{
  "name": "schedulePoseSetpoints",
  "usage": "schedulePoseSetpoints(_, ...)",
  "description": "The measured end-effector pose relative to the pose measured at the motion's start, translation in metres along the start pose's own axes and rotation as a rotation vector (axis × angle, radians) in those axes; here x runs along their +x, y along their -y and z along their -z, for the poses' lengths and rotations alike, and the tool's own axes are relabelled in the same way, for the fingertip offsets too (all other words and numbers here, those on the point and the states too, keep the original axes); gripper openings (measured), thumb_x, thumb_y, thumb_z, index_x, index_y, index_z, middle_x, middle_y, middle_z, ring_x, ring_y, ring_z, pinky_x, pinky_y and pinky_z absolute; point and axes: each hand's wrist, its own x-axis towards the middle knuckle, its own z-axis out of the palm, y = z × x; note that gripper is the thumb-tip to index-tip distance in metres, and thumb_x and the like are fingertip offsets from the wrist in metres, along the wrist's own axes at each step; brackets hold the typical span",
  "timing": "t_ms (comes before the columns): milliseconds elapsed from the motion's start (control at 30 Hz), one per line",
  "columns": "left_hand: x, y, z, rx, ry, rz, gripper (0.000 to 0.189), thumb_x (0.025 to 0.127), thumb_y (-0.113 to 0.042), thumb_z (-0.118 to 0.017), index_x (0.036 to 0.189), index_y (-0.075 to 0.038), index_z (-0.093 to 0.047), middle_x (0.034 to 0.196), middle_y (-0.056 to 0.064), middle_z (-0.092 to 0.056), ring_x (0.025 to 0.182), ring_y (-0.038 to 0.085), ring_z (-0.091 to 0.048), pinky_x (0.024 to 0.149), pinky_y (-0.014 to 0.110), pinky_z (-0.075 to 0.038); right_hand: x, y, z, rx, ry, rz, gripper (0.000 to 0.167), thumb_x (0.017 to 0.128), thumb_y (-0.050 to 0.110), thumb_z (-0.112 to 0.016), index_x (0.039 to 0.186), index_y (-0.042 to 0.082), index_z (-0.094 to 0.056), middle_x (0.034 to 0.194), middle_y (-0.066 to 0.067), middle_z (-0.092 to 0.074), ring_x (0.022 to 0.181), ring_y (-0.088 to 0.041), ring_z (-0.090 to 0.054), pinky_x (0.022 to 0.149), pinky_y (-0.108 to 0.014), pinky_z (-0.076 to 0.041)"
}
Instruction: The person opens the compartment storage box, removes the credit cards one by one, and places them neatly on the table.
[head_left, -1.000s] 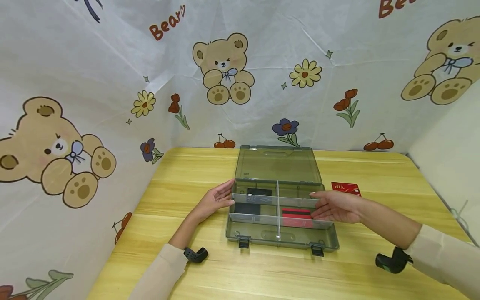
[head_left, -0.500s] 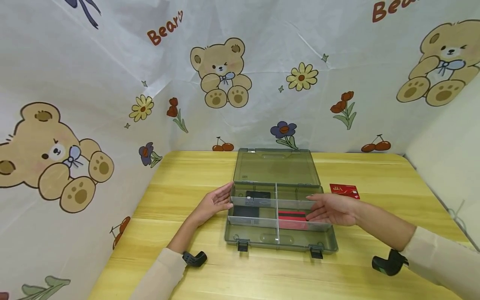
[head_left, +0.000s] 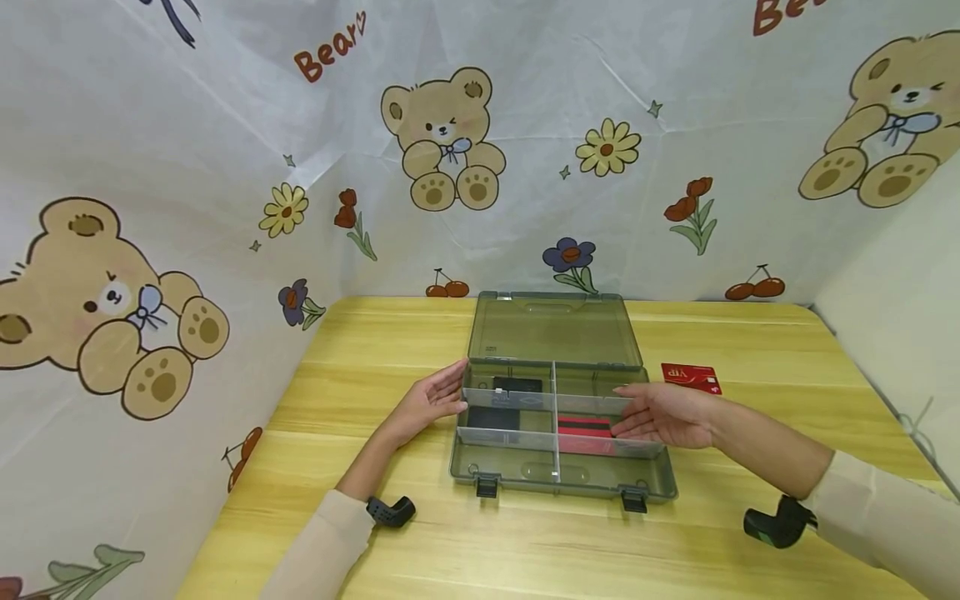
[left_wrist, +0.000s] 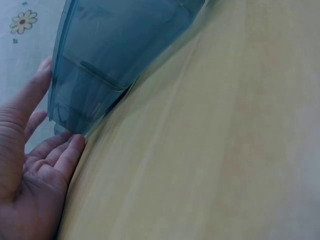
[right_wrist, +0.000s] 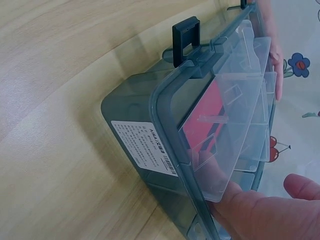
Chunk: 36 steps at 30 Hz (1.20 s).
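A smoky green plastic organizer box [head_left: 517, 459] lies with its lid folded back, divided by clear dividers. My left hand [head_left: 426, 406] rests against the box's left side, fingers extended and thumb at the rim in the left wrist view. The right hand [head_left: 671, 412] reaches over the right wall, its fingertips down in the middle right compartment at the edge of a red card with a black stripe [head_left: 585, 435]. Part of those fingers shows through the clear divider [right_wrist: 245, 107] in the right wrist view. Dark flat cards [head_left: 492, 418] lie in the middle left and back left compartments.
A red VIP card [head_left: 686, 376] lies on the wooden table [head_left: 487, 550], right of the box and partly behind the right hand. The open lid [head_left: 555, 329] leans toward the bear-print curtain [head_left: 517, 242]. Two black latches [head_left: 633, 500] stick out at the front.
The right hand has shifted slightly left, and the red striped card has slid a little closer to the central divider. The left hand stays at the box's side. The head view wobbles slightly.
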Motion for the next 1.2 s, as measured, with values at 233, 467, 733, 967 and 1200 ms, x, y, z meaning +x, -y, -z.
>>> schedulePoseSetpoints(233, 0.0003, 0.0004, 0.0012, 0.01, -0.003, -0.004, 0.076, 0.096, -0.009, -0.071, 0.161, -0.013, -0.031, 0.166, 0.009, -0.026, 0.151, 0.029, -0.027, 0.119, 0.033, -0.034, 0.0015, 0.0, 0.0013, -0.005, 0.012, -0.001, 0.072, 0.111, 0.032, -0.036, 0.146, -0.027, -0.017, 0.145, -0.044, -0.036, 0.134, -0.048, -0.045, 0.115, -0.049, -0.042)
schedulePoseSetpoints(467, 0.0008, 0.0018, 0.0025, 0.02, -0.011, 0.001, 0.078, 0.095, -0.013, -0.074, 0.161, -0.015, -0.032, 0.165, 0.006, -0.029, 0.151, 0.025, -0.029, 0.117, 0.029, -0.036, 0.0017, -0.0005, 0.0009, -0.017, 0.016, 0.004, 0.07, 0.111, 0.032, -0.036, 0.147, -0.025, -0.018, 0.144, -0.042, -0.04, 0.13, -0.042, -0.051, 0.114, -0.047, -0.043)
schedulePoseSetpoints(733, 0.0011, 0.0029, 0.002, 0.002, -0.014, 0.01, 0.077, 0.095, -0.013, -0.074, 0.16, -0.017, -0.033, 0.164, 0.001, -0.031, 0.15, 0.02, -0.031, 0.117, 0.029, -0.036, 0.001, -0.0003, -0.0001, 0.016, -0.011, 0.012, 0.067, 0.111, 0.029, -0.039, 0.148, -0.023, -0.019, 0.144, -0.041, -0.039, 0.135, -0.05, -0.043, 0.112, -0.045, -0.046)
schedulePoseSetpoints(967, 0.0007, 0.0013, 0.0023, -0.002, -0.01, 0.006, 0.077, 0.095, -0.008, -0.072, 0.161, -0.015, -0.032, 0.165, 0.006, -0.029, 0.151, 0.025, -0.029, 0.118, 0.03, -0.035, 0.0011, 0.0015, 0.0018, 0.013, 0.0, 0.004, 0.07, 0.11, 0.03, -0.039, 0.15, -0.023, -0.014, 0.149, -0.045, -0.028, 0.139, -0.054, -0.036, 0.116, -0.05, -0.041)
schedulePoseSetpoints(1200, 0.0015, 0.0015, 0.0018, -0.016, -0.01, 0.009, 0.076, 0.096, -0.005, -0.071, 0.16, -0.013, -0.032, 0.165, 0.006, -0.029, 0.151, 0.025, -0.028, 0.119, 0.032, -0.034, 0.0039, 0.0016, 0.0005, 0.014, 0.012, -0.003, 0.069, 0.111, 0.029, -0.035, 0.149, -0.024, -0.013, 0.147, -0.045, -0.032, 0.137, -0.051, -0.04, 0.113, -0.045, -0.045)
